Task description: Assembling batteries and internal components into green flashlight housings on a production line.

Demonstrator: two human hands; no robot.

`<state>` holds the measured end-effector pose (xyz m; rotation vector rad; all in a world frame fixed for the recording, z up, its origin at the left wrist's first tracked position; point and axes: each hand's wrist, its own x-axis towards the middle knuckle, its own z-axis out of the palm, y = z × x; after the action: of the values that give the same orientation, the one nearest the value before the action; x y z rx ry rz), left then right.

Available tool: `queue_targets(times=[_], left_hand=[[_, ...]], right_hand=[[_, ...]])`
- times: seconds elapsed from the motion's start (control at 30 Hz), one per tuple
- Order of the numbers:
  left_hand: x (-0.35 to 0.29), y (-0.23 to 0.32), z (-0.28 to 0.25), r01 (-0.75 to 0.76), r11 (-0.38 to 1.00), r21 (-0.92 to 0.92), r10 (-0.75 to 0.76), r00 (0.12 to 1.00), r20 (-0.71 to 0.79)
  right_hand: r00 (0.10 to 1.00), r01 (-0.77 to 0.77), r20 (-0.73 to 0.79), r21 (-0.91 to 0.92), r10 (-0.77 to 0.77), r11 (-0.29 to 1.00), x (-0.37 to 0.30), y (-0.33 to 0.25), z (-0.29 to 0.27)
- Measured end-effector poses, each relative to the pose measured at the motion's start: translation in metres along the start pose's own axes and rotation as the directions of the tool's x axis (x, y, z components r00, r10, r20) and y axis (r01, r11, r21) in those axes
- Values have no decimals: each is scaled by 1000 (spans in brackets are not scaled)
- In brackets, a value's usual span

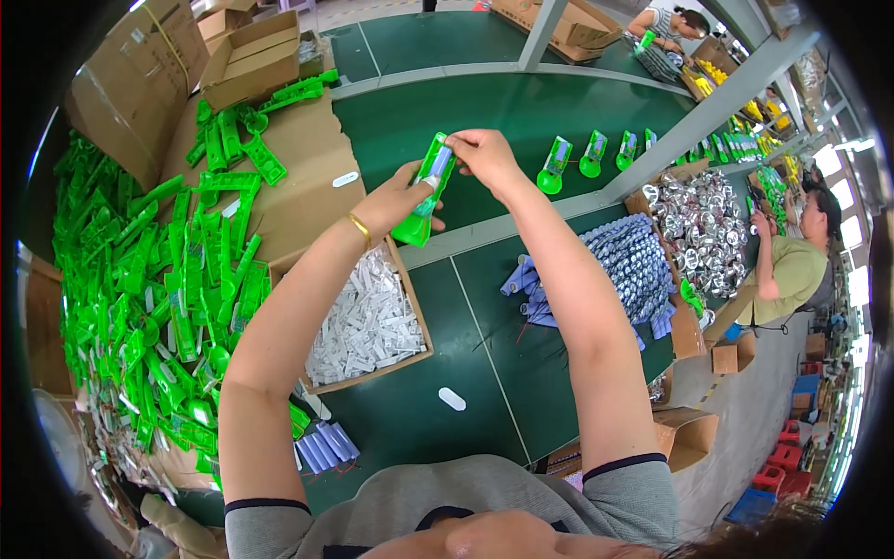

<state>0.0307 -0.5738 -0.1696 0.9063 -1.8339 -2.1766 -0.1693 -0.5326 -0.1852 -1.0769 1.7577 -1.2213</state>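
Note:
My left hand (410,194) is closed around a bright green plastic flashlight-like housing (414,226), tilted with its wide rounded end down toward me. A pale purple battery cell (438,160) shows inside its narrow part. The fingers of my right hand (486,156) pinch the housing's upper end; whether they also hold a wire is too small to tell. Both hands are raised over the green work surface, beyond an open carton (428,326) of small white plastic pieces (368,321).
Green housings (177,279) heap up at left. Similar housings with cells (553,166) line the belt (466,98) behind a grey metal rail (605,197). Purple cells (619,265) and shiny reflector cups (698,224) lie at right. More cells (326,447) lie near me. A co-worker (792,252) sits at right.

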Motion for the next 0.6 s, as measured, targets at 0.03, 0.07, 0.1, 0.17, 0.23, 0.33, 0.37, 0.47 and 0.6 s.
queue_targets(times=[0.03,0.07,0.1,0.17,0.23,0.33,0.37,0.47,0.6], left_hand=[[15,-5,3,-31,999,32,32,999,-36],[37,-18,-1,-54,995,78,58,997,-47],[58,-29,-1,-10,999,30,11,1000,-29],[96,-49,-2,111,993,44,-108,992,-72],[122,-61,4,97,963,252,-57,985,-162],[134,-81,-8,107,855,508,82,939,-334],[133,-78,-10,158,806,570,74,929,-362],[139,-58,14,207,639,741,136,918,-374],[99,-28,17,32,594,804,381,869,-315]], right_hand=[[999,13,-49,3,-13,1000,13,12,-9],[998,18,-53,-4,-19,1000,22,23,-14],[996,-56,-66,-11,55,998,30,35,-22],[986,-134,-135,-337,93,932,45,43,-45],[892,-182,-387,-780,-232,599,46,63,-85],[770,-564,-629,-748,-104,350,26,52,-98],[722,-644,-692,-673,0,364,24,53,-102],[754,-625,-623,-582,208,520,29,113,-150],[821,-438,-568,-564,57,700,25,112,-141]])
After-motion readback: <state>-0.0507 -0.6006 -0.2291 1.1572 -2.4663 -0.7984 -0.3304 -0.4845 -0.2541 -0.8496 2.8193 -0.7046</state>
